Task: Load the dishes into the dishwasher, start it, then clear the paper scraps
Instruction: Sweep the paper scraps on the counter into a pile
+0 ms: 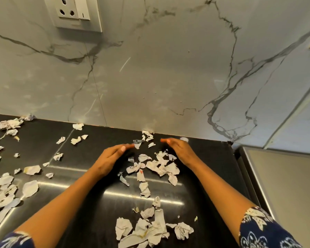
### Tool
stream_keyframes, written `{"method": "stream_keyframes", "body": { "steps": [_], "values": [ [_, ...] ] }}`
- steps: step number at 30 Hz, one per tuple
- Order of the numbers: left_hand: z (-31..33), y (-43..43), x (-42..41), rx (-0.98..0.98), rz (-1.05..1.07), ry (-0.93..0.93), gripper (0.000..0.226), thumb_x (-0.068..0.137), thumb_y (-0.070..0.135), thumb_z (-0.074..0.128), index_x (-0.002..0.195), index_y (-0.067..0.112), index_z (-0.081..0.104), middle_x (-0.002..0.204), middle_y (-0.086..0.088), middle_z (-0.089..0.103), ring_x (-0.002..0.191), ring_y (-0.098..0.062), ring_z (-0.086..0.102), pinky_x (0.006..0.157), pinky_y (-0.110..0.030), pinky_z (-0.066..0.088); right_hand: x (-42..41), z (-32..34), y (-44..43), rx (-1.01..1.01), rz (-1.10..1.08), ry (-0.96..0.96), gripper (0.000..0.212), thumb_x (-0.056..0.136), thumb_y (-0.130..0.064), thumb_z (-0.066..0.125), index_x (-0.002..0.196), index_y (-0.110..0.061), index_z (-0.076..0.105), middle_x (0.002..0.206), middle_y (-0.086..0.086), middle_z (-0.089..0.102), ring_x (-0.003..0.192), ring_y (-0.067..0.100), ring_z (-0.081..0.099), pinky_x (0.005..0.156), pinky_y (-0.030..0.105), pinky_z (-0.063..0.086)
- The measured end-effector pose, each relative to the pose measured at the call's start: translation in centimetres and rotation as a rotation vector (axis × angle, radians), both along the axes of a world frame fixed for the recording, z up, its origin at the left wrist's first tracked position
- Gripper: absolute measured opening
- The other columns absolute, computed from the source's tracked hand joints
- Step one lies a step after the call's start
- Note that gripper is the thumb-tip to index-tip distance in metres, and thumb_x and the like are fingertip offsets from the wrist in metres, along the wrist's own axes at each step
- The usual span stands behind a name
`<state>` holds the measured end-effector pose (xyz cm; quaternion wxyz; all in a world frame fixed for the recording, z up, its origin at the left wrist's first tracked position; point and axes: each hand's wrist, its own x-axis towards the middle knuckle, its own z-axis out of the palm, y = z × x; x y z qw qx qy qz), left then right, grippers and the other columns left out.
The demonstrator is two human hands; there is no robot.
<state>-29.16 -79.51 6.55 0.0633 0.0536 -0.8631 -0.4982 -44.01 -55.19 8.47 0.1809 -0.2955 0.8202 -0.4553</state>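
Torn white paper scraps lie all over the dark counter (89, 158). One cluster of scraps (157, 165) sits between my two hands, another pile (147, 230) lies near the front edge, and more scraps (5, 185) are spread at the left. My left hand (111, 158) rests on its edge on the counter, fingers straight and pointing right toward the cluster. My right hand (179, 149) stands on the cluster's right side, fingers straight and pointing left. Neither hand holds anything. No dishes or dishwasher are in view.
A marble-patterned wall (159, 77) rises behind the counter, with a wall socket (73, 13) at the upper left. A steel appliance surface (284, 185) adjoins the counter on the right. A few scraps (147, 135) lie against the wall base.
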Motion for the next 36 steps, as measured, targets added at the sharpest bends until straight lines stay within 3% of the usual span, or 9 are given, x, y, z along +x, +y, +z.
{"method": "stream_keyframes", "body": {
  "steps": [4,10,15,18,21,25,28,32,36],
  "values": [
    [-1.0,-4.0,-2.6,-0.243,0.243,-0.088,0.048,0.100,0.045,0.028,0.142,0.024,0.040,0.152,0.003,0.034,0.143,-0.014,0.024,0.118,-0.037,0.009,-2.6,0.7,-4.4,0.206,0.171,0.144,0.043,0.099,-0.035,0.039,0.139,-0.017,0.044,0.147,0.002,0.040,0.136,0.016,0.035,0.110,0.027,0.025],
    [-2.1,-4.5,-4.0,-0.605,0.134,-0.200,0.061,0.096,0.058,0.019,0.148,0.028,0.028,0.158,0.006,0.018,0.147,-0.014,0.009,0.117,-0.044,0.004,1.1,-0.5,-7.5,0.273,0.352,0.113,0.042,0.102,-0.034,0.031,0.140,-0.021,0.043,0.151,-0.002,0.032,0.141,0.008,0.019,0.117,0.036,0.002],
    [-1.2,-1.8,-1.4,-0.640,-0.031,-0.224,0.100,0.068,0.086,-0.010,0.149,0.034,0.014,0.158,0.013,0.004,0.146,-0.010,-0.002,0.118,-0.040,-0.002,3.2,-0.6,-1.6,-0.006,0.209,-0.231,0.055,0.092,-0.054,0.030,0.108,-0.021,0.071,0.127,-0.003,0.061,0.126,0.009,0.047,0.111,0.034,0.029],
    [-1.4,1.8,0.9,-0.733,-0.241,-0.159,0.080,0.077,0.078,-0.011,0.147,0.041,0.004,0.154,0.019,-0.005,0.145,-0.008,-0.010,0.119,-0.040,-0.006,1.5,0.3,0.3,-0.158,0.071,-0.237,0.051,0.095,-0.048,0.029,0.105,-0.019,0.070,0.121,-0.001,0.065,0.117,0.010,0.056,0.108,0.032,0.036],
    [-1.5,4.3,3.6,-0.667,-0.442,-0.060,0.069,0.086,0.072,0.000,0.147,0.044,0.017,0.155,0.024,0.005,0.144,0.001,-0.008,0.116,-0.029,-0.011,-0.6,1.4,-1.9,-0.028,0.075,-0.057,0.035,0.100,-0.030,0.037,0.119,-0.017,0.063,0.132,0.002,0.057,0.124,0.010,0.048,0.108,0.027,0.030],
    [-1.3,3.6,4.2,-0.216,0.113,0.126,0.064,0.089,0.070,0.019,0.138,0.036,0.041,0.148,0.022,0.028,0.142,0.001,0.017,0.116,-0.033,-0.006,-2.5,1.0,-7.8,0.305,0.330,0.302,0.044,0.098,-0.020,0.045,0.141,-0.011,0.040,0.149,0.006,0.036,0.138,0.018,0.032,0.111,0.024,0.020],
    [-1.4,2.5,3.5,-0.033,0.695,0.143,0.043,0.100,0.038,0.038,0.137,0.019,0.049,0.146,0.003,0.042,0.141,-0.017,0.030,0.119,-0.047,0.002,-2.8,-0.9,-10.4,0.487,0.436,0.489,0.054,0.097,-0.028,0.043,0.147,-0.015,0.027,0.155,0.004,0.023,0.142,0.017,0.022,0.116,0.033,0.017],
    [-2.1,2.4,2.5,-0.258,0.662,-0.034,0.038,0.101,0.029,0.041,0.136,0.018,0.051,0.147,-0.002,0.042,0.142,-0.019,0.026,0.117,-0.048,0.002,-1.2,-1.3,-9.8,0.405,0.390,0.502,0.047,0.098,-0.028,0.042,0.143,-0.016,0.037,0.150,0.002,0.035,0.139,0.017,0.031,0.113,0.032,0.023],
    [-2.2,2.4,2.2,-0.449,0.577,-0.146,0.043,0.100,0.037,0.040,0.140,0.024,0.045,0.154,0.001,0.031,0.146,-0.019,0.017,0.117,-0.049,0.002,1.4,0.6,-3.7,0.309,0.462,0.172,0.034,0.097,-0.031,0.046,0.126,-0.019,0.059,0.136,0.001,0.053,0.124,0.009,0.047,0.102,0.023,0.036]
  ]
}}
